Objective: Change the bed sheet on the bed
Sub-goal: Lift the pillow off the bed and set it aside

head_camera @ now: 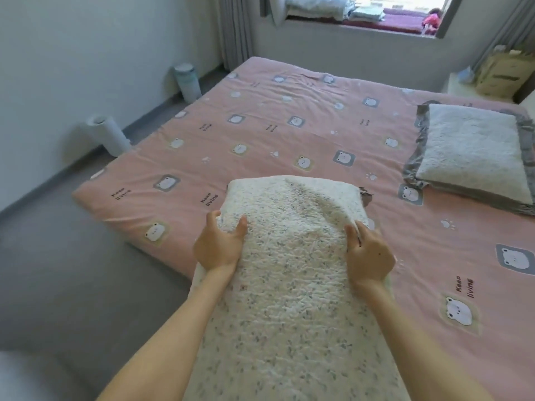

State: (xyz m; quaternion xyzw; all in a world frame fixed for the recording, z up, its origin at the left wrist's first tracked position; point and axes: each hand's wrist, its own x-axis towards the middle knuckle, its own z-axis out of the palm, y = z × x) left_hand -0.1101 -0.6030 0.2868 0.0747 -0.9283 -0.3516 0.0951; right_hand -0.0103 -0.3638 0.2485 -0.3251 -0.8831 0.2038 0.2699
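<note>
A bedroom in a home: a low wide bed [162,250] covered by a pink sheet printed with cartoon bears [260,105], a fluffy white pillow with grey trim [469,151] near its far right edge, long grey curtains [234,30], a window ledge [362,28] stacked with folded white bedding [315,7], and grey floor [72,270].

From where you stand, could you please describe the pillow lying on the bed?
Start at the pink bed sheet with bear prints. Near its right edge lies a fluffy white pillow. Unlike the floral pillow being held, it has a grey frill border.
</note>
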